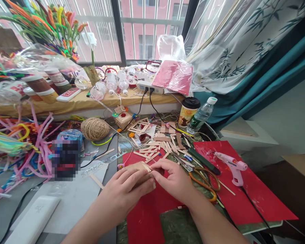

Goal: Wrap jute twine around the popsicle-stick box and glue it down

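Over the red sheet (144, 220), my left hand (128, 184) is closed around a pale wooden craft-stick piece (145, 166), most of it hidden by the fingers. My right hand (171, 178) meets it from the other side, thumb and forefinger pinched at the piece's edge. Just beyond the hands lies a loose pile of craft sticks (152, 149). Scissors with orange handles (203, 184) rest to the right of my right hand. Further right, a pink glue gun (232, 166) lies on another red sheet (264, 203).
A coffee cup (188, 112) and a water bottle (201, 115) stand at the back right. A twine ball (95, 128), a small wooden box (124, 119) and pink pipe cleaners (44, 142) are at the left. Black cables (142, 105) cross the table. A white power bank-like block (34, 220) lies front left.
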`<state>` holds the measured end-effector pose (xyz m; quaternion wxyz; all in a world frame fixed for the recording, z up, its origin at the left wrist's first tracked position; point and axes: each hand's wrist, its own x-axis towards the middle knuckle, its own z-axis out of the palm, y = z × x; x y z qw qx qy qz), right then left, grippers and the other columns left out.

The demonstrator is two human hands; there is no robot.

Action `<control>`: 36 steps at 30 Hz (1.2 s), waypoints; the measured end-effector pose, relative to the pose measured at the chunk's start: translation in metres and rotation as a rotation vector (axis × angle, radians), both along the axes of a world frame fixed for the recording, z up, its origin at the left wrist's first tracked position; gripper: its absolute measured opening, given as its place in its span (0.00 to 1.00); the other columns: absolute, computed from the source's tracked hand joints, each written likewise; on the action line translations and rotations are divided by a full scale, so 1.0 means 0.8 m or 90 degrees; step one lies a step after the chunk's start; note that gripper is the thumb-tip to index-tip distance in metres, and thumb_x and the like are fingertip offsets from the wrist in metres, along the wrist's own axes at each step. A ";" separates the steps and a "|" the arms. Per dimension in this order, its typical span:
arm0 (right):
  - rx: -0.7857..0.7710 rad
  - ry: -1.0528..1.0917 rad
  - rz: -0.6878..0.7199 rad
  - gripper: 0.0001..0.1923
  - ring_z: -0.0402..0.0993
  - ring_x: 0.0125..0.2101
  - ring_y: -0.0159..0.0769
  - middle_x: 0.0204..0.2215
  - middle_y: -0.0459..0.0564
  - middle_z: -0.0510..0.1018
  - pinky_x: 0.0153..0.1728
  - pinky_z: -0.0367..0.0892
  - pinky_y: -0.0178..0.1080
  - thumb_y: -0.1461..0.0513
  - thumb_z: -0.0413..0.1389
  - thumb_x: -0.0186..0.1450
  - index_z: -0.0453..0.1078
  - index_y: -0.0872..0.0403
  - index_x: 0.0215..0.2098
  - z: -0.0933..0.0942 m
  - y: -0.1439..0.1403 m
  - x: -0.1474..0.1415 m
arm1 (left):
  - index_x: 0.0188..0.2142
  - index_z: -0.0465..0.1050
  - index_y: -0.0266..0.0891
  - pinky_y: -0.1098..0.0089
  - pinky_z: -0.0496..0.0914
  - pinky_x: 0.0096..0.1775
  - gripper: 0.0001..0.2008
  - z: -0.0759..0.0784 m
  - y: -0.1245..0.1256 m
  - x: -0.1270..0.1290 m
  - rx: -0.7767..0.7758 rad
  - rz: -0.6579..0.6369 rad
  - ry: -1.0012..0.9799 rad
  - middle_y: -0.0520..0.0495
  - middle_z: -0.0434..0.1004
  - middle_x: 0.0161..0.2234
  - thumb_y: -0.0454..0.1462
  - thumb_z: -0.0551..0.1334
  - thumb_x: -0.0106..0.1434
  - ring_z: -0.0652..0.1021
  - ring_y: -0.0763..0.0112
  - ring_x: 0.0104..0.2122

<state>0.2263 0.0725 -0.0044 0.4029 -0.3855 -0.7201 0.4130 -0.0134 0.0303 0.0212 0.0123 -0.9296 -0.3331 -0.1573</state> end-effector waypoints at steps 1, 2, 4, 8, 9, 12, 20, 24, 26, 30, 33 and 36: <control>0.035 -0.013 -0.005 0.08 0.81 0.40 0.41 0.38 0.49 0.85 0.44 0.74 0.42 0.65 0.59 0.71 0.81 0.49 0.44 -0.001 -0.002 -0.001 | 0.68 0.68 0.50 0.54 0.67 0.64 0.26 -0.002 0.000 0.001 0.002 0.016 -0.005 0.43 0.72 0.65 0.30 0.57 0.74 0.71 0.55 0.64; 0.064 -0.025 -0.008 0.09 0.81 0.39 0.41 0.38 0.49 0.85 0.44 0.74 0.42 0.65 0.59 0.71 0.81 0.48 0.44 -0.002 -0.003 -0.002 | 0.69 0.67 0.50 0.54 0.67 0.63 0.26 -0.003 -0.001 0.002 0.002 0.029 -0.005 0.42 0.72 0.65 0.30 0.57 0.74 0.70 0.54 0.65; 0.094 -0.039 -0.025 0.09 0.81 0.38 0.40 0.36 0.49 0.84 0.43 0.74 0.42 0.66 0.59 0.71 0.81 0.48 0.43 -0.004 -0.006 -0.004 | 0.69 0.67 0.50 0.54 0.68 0.62 0.27 -0.006 -0.001 0.004 -0.001 0.036 0.003 0.41 0.72 0.65 0.31 0.57 0.74 0.69 0.52 0.65; 0.054 -0.049 -0.073 0.08 0.78 0.31 0.38 0.30 0.47 0.81 0.34 0.72 0.39 0.67 0.59 0.69 0.80 0.49 0.38 -0.006 -0.011 -0.006 | 0.69 0.67 0.48 0.53 0.67 0.61 0.27 -0.007 -0.004 0.010 -0.006 0.025 0.015 0.43 0.75 0.62 0.31 0.58 0.73 0.73 0.53 0.60; 0.039 -0.048 -0.073 0.08 0.77 0.30 0.37 0.30 0.47 0.81 0.32 0.71 0.38 0.67 0.60 0.68 0.80 0.49 0.37 -0.006 -0.012 -0.006 | 0.68 0.68 0.48 0.53 0.68 0.60 0.26 -0.006 -0.004 0.012 -0.007 0.027 0.018 0.43 0.76 0.61 0.31 0.58 0.73 0.74 0.54 0.58; 0.003 -0.036 -0.065 0.07 0.77 0.28 0.37 0.28 0.46 0.80 0.30 0.71 0.37 0.67 0.60 0.66 0.79 0.50 0.35 -0.005 -0.015 -0.007 | 0.66 0.70 0.47 0.54 0.70 0.56 0.25 -0.004 -0.008 0.018 -0.013 0.028 0.029 0.42 0.77 0.60 0.31 0.58 0.72 0.76 0.54 0.54; 0.020 -0.063 -0.035 0.09 0.78 0.31 0.37 0.31 0.48 0.81 0.33 0.73 0.36 0.68 0.58 0.66 0.79 0.50 0.36 0.003 -0.021 -0.005 | 0.62 0.73 0.45 0.51 0.70 0.55 0.22 -0.008 -0.012 0.020 -0.011 0.037 0.051 0.43 0.74 0.64 0.32 0.59 0.70 0.75 0.52 0.53; 0.010 -0.077 -0.048 0.09 0.77 0.30 0.34 0.30 0.46 0.81 0.33 0.72 0.34 0.69 0.58 0.66 0.78 0.51 0.37 0.006 -0.025 -0.003 | 0.63 0.72 0.46 0.52 0.70 0.55 0.23 -0.011 -0.010 0.018 -0.020 0.055 0.044 0.47 0.73 0.66 0.31 0.59 0.70 0.74 0.54 0.53; 0.011 -0.087 -0.066 0.08 0.77 0.29 0.33 0.29 0.45 0.80 0.33 0.71 0.33 0.69 0.58 0.65 0.77 0.51 0.37 0.006 -0.027 -0.003 | 0.62 0.73 0.46 0.52 0.70 0.55 0.22 -0.011 -0.009 0.018 -0.023 0.061 0.031 0.48 0.73 0.66 0.32 0.60 0.70 0.74 0.54 0.53; 0.032 -0.094 -0.074 0.06 0.74 0.26 0.31 0.26 0.44 0.78 0.30 0.69 0.31 0.68 0.59 0.65 0.75 0.51 0.33 0.006 -0.028 -0.006 | 0.61 0.74 0.45 0.52 0.70 0.55 0.21 -0.010 -0.009 0.017 -0.025 0.049 0.027 0.46 0.74 0.65 0.32 0.60 0.70 0.76 0.55 0.53; 0.035 -0.094 -0.086 0.07 0.73 0.25 0.31 0.24 0.43 0.77 0.29 0.68 0.31 0.68 0.58 0.65 0.74 0.52 0.30 0.006 -0.027 -0.008 | 0.61 0.73 0.44 0.52 0.70 0.55 0.22 -0.011 -0.009 0.016 -0.030 0.045 0.032 0.45 0.75 0.64 0.32 0.60 0.70 0.76 0.54 0.52; 0.018 -0.084 -0.095 0.07 0.72 0.25 0.31 0.24 0.43 0.77 0.28 0.67 0.31 0.67 0.58 0.65 0.74 0.52 0.30 0.004 -0.027 -0.009 | 0.63 0.72 0.45 0.51 0.71 0.56 0.23 -0.011 -0.008 0.014 -0.034 0.045 0.038 0.45 0.73 0.66 0.33 0.61 0.70 0.76 0.53 0.53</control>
